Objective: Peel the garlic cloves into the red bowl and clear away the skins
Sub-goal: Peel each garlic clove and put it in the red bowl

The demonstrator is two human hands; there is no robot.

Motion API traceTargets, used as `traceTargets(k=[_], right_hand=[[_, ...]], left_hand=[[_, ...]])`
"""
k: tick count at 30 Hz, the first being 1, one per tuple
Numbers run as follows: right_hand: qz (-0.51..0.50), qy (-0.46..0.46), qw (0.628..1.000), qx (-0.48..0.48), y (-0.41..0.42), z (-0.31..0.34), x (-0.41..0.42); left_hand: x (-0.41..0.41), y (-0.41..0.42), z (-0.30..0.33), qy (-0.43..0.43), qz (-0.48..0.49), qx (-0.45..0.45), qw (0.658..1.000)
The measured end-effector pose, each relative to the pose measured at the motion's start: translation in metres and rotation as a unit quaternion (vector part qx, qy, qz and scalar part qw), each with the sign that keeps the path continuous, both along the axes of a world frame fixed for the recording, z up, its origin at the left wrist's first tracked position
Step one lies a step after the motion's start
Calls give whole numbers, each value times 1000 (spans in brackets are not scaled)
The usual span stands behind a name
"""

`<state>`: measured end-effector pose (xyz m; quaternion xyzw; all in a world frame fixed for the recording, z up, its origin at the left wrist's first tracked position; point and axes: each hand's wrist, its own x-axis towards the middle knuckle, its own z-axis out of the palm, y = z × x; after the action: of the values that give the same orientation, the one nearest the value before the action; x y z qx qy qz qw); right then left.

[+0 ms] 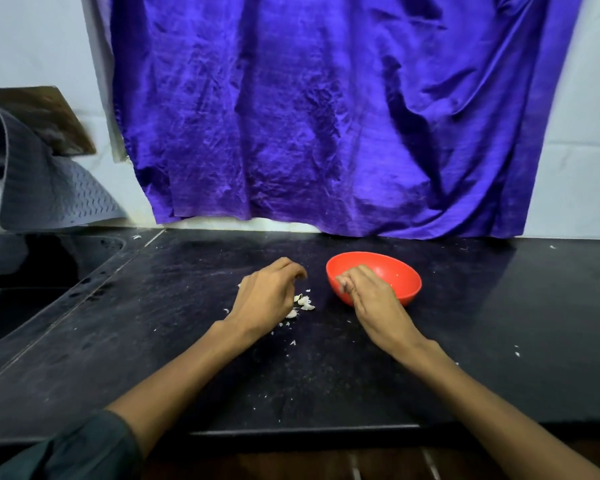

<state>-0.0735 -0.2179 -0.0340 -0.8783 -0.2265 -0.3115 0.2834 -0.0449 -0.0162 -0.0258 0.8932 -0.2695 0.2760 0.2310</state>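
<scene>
No writing or brand can be read anywhere. The counter [326, 375] is a dark, polished stone slab, dusted with pale specks and papery flakes. On it stands the red bowl [400, 275], smooth plastic, round and tipped slightly toward the person. The right hand [371, 296] is over the bowl's near rim, its fingers bunched and blurred; whether they pinch anything I cannot tell. The left hand [269, 294] hovers just left of the bowl, fingers curled downward, with nothing visibly in its grasp. Beside it lies a small heap of thin, whitish garlic skins [303, 303]. A creased, glossy purple cloth [326, 116] hangs behind, and a grey ribbed mat [49, 188] droops at the left.
</scene>
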Motion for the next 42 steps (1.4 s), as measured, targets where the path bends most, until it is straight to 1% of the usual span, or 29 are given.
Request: traceTargets(k=[3, 7, 10, 13, 19, 24, 28, 34, 38, 42], right_hand=[[-49, 5, 999, 9, -24, 20, 8], [-128, 92, 987, -27, -55, 38, 34], [-133, 158, 978, -7, -67, 42, 47], [-120, 187, 974, 31, -76, 41, 54], [-101, 140, 976, 137, -91, 47, 35], [-117, 96, 970, 191, -105, 40, 15], [-99, 78, 968, 219, -98, 39, 0], [-26, 94, 975, 198, -45, 38, -23], [25, 116, 984, 134, -10, 25, -21], [25, 151, 987, 46, 15, 10, -5]], left_hand=[[4, -28, 13, 8, -22, 25, 999], [15, -63, 24, 17, -13, 64, 998], [26, -78, 30, 29, -6, 98, 995], [37, -81, 33, 57, -10, 111, 992], [43, -70, 30, 60, -32, 103, 992], [37, -49, 25, 51, -51, 111, 991], [29, -25, 23, 43, -50, 106, 992], [9, 14, 10, 43, -28, 65, 997], [-5, 37, -15, 31, 3, 20, 999], [-9, 53, -36, -10, 9, 2, 1000]])
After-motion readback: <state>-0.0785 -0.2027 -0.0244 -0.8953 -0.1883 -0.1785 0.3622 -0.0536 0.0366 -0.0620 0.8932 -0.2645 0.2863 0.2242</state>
